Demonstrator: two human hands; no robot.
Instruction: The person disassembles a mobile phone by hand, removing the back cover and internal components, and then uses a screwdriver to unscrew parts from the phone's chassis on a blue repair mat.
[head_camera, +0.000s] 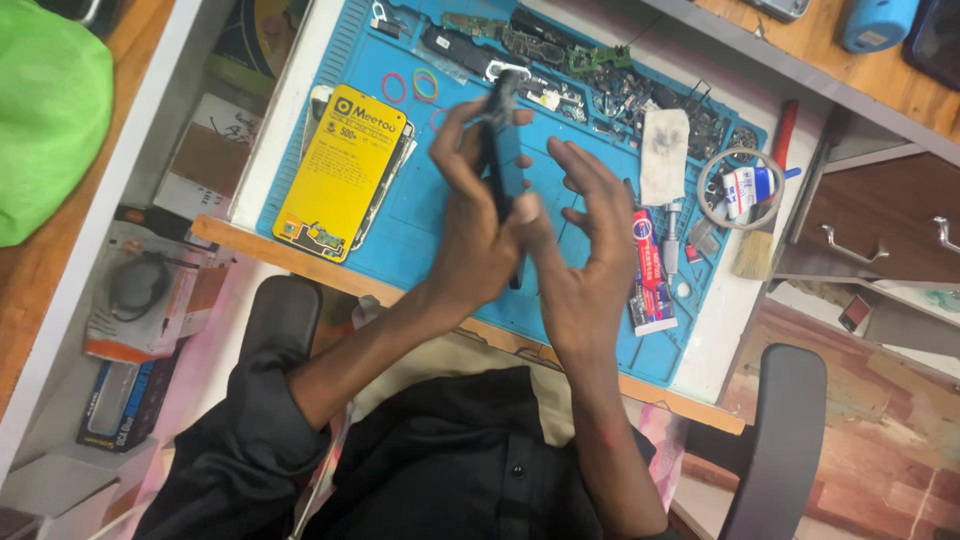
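Black sleeves at 6 o'clock lie closest to the lens, both forearms rising from them toward the blue work mat (420, 250). Above the mat's middle a dark phone (503, 150) stands on edge, top toward 12 o'clock. My left hand (470, 235) is wrapped around it, thumb and fingers pinching its long sides. My right hand (585, 255) is spread, fingers splayed toward 1 o'clock, only the thumb (527, 210) pressing the phone's lower end. Doing this well probably means a steady left-hand clamp and light, even thumb pressure, so the body does not twist. At 9 o'clock lies a yellow card-backed pack (340, 170); at 3 o'clock a glue tube (648, 270); smaller rubber bands (410, 86) sit at 11.
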